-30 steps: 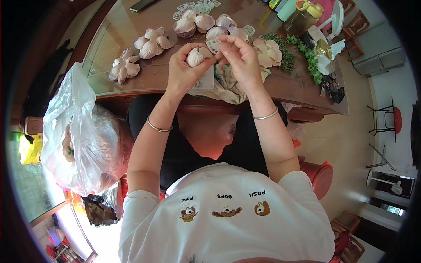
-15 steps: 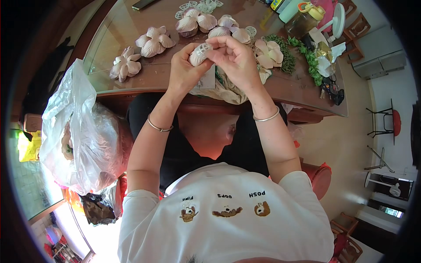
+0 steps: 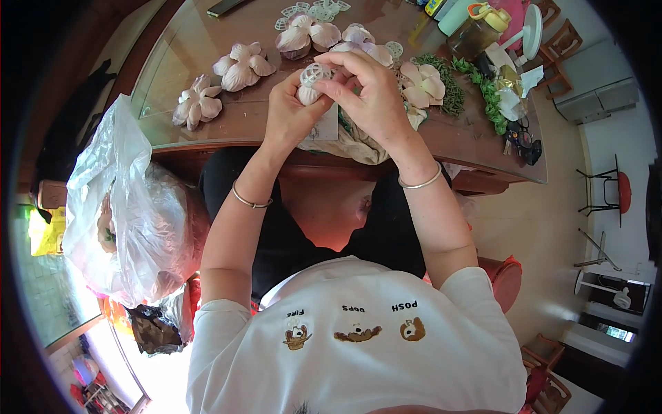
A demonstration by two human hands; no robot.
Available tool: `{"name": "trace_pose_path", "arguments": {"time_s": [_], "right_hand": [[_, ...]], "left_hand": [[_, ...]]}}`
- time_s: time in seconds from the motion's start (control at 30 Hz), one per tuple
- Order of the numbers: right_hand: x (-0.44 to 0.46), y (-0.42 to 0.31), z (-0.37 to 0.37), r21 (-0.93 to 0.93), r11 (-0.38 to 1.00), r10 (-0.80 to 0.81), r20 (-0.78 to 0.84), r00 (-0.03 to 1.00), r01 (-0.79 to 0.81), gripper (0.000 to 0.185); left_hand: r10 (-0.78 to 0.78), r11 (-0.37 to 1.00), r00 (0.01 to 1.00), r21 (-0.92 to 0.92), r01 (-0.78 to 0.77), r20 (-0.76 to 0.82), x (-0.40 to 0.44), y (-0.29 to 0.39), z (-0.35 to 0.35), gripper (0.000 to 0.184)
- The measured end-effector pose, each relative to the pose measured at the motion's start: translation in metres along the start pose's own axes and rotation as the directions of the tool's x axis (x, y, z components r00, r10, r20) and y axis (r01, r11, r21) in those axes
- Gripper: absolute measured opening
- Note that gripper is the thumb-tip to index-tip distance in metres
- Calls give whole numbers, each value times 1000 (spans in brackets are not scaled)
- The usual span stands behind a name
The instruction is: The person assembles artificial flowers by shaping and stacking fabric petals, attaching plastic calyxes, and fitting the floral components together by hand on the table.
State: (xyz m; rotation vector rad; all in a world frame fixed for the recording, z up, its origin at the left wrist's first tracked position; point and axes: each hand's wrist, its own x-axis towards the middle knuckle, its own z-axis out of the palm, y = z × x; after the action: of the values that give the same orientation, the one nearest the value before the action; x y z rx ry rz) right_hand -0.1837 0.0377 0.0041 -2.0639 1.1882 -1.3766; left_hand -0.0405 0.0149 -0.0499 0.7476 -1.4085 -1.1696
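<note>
My left hand [image 3: 288, 110] is wrapped around a pale artificial flower [image 3: 309, 95] above the table's near edge. On top of the flower sits a white lattice plastic piece [image 3: 316, 73], which my right hand [image 3: 369, 93] pinches between thumb and fingers. Both hands meet at this piece, and part of the flower is hidden by the fingers. Pale purple-white petal clusters lie beyond and to the left, one [image 3: 243, 66] close to my left hand and another [image 3: 197, 102] farther left. A cream petal cluster [image 3: 422, 84] lies right of my right hand.
More lattice pieces [image 3: 323, 10] lie at the back of the table [image 3: 276, 131]. Green stems [image 3: 452, 93], leaves [image 3: 491, 96], a bottle [image 3: 476, 34] and keys with dark glasses [image 3: 523, 143] are on the right. A cloth [image 3: 355, 141] lies at the near edge; a large plastic bag [image 3: 131, 207] stands left.
The lattice piece has moved from beside the flower onto its top. My right hand has come left to the flower, and its fingers have shifted around the piece. My left hand still holds the flower.
</note>
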Motion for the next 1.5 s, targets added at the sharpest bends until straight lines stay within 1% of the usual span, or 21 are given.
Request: {"name": "trace_pose_path", "arguments": {"time_s": [0.1, 0.47, 0.6, 0.63, 0.77, 0.8, 0.93, 0.97, 1.1, 1.13, 1.27, 1.3, 1.43, 1.5], "right_hand": [[3, -2, 1, -72, 997, -37, 41, 998, 40, 28], [8, -8, -5, -111, 993, -17, 75, 997, 25, 27], [9, -8, -5, -217, 975, -25, 125, 992, 52, 27], [9, -7, -5, -217, 975, -25, 125, 992, 52, 27], [10, -6, -3, -290, 946, -121, 94, 988, 143, 28], [10, -6, -4, -292, 946, -121, 94, 988, 143, 28], [13, -7, -6, -52, 998, 35, 142, 989, -28, 21], [13, -8, -6, -52, 998, 35, 142, 989, -28, 21], [18, -9, -9, -136, 985, -92, 105, 990, 106, 12], [19, -11, -10, -136, 985, -91, 105, 990, 105, 12], [26, -22, -16, -194, 981, 11, 159, 987, 21, 6], [28, -22, -16, -194, 981, 12, 159, 987, 19, 6], [40, -16, -17, -266, 939, -144, 269, 952, 217, 5], [42, -23, -16, -287, 934, -121, 302, 945, 212, 5]], "left_hand": [[14, 1000, 1000, -21, -14, 9, 1, -5, -1, 25], [10, 1000, 1000, 16, -10, -11, 1, -3, 0, 25], [21, 999, 1000, 33, -22, 17, 1, -2, -2, 26], [21, 999, 1000, 33, -21, 17, 1, -2, -2, 26], [17, 998, 1000, 60, -17, 5, 1, -3, -2, 26], [17, 998, 1000, 59, -18, 6, 1, -4, -2, 26], [34, 999, 999, 23, -34, -18, 0, -6, -2, 25], [34, 999, 999, 23, -33, -18, 0, -4, -1, 25], [40, 998, 999, 57, -39, -9, -1, 7, 2, 23], [39, 998, 999, 57, -38, -9, -1, 8, 2, 23], [9, 998, 1000, 68, -8, -17, -1, 8, 2, 21], [8, 998, 1000, 67, -7, -17, -1, 7, 2, 21], [19, 998, 1000, 64, -18, -16, 0, 1, 2, 19], [13, 998, 1000, 69, -12, -14, 0, 1, 0, 19]]}}
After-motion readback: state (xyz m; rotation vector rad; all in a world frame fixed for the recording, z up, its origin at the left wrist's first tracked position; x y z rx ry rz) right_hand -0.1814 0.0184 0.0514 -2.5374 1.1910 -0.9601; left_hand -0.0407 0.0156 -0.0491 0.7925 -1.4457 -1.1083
